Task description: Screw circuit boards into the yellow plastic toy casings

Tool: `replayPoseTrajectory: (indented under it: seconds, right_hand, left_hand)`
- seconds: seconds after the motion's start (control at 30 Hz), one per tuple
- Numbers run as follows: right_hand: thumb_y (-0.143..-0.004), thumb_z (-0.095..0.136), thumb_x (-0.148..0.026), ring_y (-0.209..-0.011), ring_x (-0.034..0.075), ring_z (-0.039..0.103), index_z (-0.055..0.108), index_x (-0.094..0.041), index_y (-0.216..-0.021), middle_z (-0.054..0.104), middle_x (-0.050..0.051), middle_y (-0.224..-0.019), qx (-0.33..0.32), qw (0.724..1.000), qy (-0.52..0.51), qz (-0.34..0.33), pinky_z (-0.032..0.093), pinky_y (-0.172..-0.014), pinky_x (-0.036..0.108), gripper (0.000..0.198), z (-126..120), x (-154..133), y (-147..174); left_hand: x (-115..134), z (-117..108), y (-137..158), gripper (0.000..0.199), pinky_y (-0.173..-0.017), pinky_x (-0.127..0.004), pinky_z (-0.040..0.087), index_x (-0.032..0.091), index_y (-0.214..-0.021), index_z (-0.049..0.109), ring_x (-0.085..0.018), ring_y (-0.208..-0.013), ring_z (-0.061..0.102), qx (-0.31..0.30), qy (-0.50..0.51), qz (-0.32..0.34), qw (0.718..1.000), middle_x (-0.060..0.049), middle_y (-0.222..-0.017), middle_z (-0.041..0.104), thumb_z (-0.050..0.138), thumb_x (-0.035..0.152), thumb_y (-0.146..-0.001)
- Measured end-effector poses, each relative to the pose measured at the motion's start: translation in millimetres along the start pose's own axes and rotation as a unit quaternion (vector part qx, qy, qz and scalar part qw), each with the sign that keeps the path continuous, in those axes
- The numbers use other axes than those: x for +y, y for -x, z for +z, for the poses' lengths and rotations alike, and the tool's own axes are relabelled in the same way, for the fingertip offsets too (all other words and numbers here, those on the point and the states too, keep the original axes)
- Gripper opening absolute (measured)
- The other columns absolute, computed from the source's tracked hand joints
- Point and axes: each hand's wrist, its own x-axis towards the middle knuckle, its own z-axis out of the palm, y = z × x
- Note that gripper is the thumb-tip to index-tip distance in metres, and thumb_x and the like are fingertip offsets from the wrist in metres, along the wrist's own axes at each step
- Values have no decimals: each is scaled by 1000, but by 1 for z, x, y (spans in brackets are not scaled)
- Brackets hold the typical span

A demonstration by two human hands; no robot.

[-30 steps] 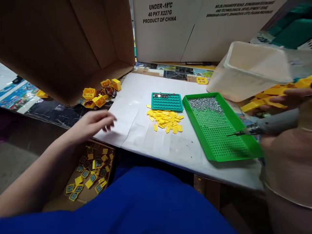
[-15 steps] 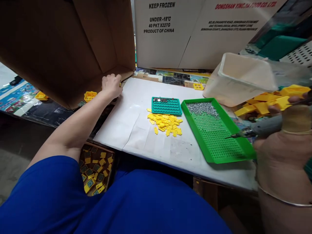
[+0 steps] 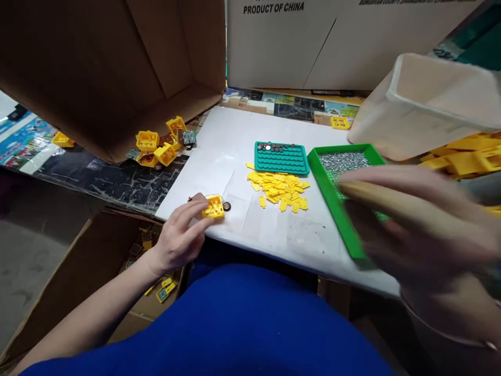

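Observation:
My left hand (image 3: 182, 232) has its thumb and fingers closed on a small open yellow plastic housing (image 3: 214, 209) at the front edge of the white work surface (image 3: 235, 235). Wires and a round dark part (image 3: 226, 206) stick out from that housing. Over the green tray (image 3: 336, 209) hangs my right hand (image 3: 422, 224), smeared by motion, its grip unclear. Part of a grey tool body (image 3: 485, 184) shows behind it. Small silvery screws (image 3: 344, 161) lie in the tray's far end. Flat yellow pieces (image 3: 279, 189) are heaped beside a teal ridged tray (image 3: 282, 163) with small round parts.
More yellow housings (image 3: 147, 141) with wires sit by the open cardboard box (image 3: 195, 104) on the left. A translucent bin (image 3: 426, 115) leans over yellow parts (image 3: 465, 154) at right. Below the table edge, a carton (image 3: 74, 261) holds finished-looking yellow units (image 3: 162, 293).
My left hand has come back from the cardboard box with a yellow housing, and more housings now show by the box. My right hand has moved left over the green tray.

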Motion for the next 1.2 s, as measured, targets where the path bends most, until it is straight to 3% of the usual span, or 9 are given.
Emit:
replayPoseTrajectory:
  seconds: [0.1,0.17,0.27,0.37,0.53,0.8,0.9,1.07,1.2]
  right_hand:
    - [-93,58,-19,-84,18,67,71,-26,-102,72,5,-97,-211,972,-28,-101,52,-70,32,17,50,-17,-20]
    - [-94,55,-20,-84,19,65,71,-20,-103,70,8,-99,-353,932,-18,-82,48,-69,31,18,86,-21,-30]
    - [-94,58,-26,-86,20,62,71,-17,-106,68,10,-102,-439,897,7,-42,44,-70,30,20,125,-24,-34]
    - [-93,59,-24,-89,19,60,70,-16,-106,69,10,-103,-436,900,-13,-23,42,-74,28,19,137,-23,-31]
    - [-92,58,-21,-85,18,59,69,-13,-101,68,11,-98,-397,918,-3,22,42,-76,29,16,124,-17,-26]
    - [-94,58,-25,-73,16,59,66,-12,-98,67,9,-89,-181,983,-20,8,46,-69,29,16,82,-14,-21]
    - [-94,59,-24,-75,17,60,66,-12,-100,68,9,-89,-125,992,-14,-2,47,-69,29,15,67,-15,-9]
    - [-97,54,-27,-74,17,60,68,-14,-93,68,8,-85,-248,967,53,25,45,-67,29,20,63,-13,23]
    - [-96,52,-19,-72,18,58,70,-15,-90,67,9,-84,-335,931,141,12,39,-62,29,19,68,-13,45]
  left_hand:
    - [-4,-12,0,39,-86,-41,54,22,-111,60,-25,-103,62,46,12,-70,996,-12,-112,64,58,2,-77]
    - [-9,-19,-5,32,-81,-39,53,22,-103,61,-23,-92,62,63,3,-105,992,-9,-101,64,58,3,-78]
    - [-11,-24,-9,21,-72,-35,51,22,-96,62,-20,-80,59,55,-8,-86,995,-6,-89,62,61,8,-80]
    - [-6,-19,-10,16,-66,-32,48,21,-101,64,-19,-72,55,-18,-24,-48,998,-5,-82,61,64,22,-85]
    - [-6,-5,-12,24,-68,-34,47,16,-108,65,-22,-76,55,-104,-60,-98,988,-9,-83,63,54,33,-95]
    - [-11,5,-39,31,-83,-40,50,18,-94,63,-27,-98,56,-125,5,-132,983,-15,-115,60,62,49,-89]
    - [-4,12,-52,43,-76,-38,50,17,-83,62,-25,-87,58,-142,-31,-136,980,-15,-103,63,55,59,-90]
    - [8,8,-67,49,-69,-35,48,16,-77,60,-21,-77,60,-203,-3,-149,968,-13,-100,64,52,63,-90]
    - [6,-13,-70,34,-75,-32,51,18,-108,59,-21,-87,63,-305,156,-127,931,-9,-106,63,61,46,-89]
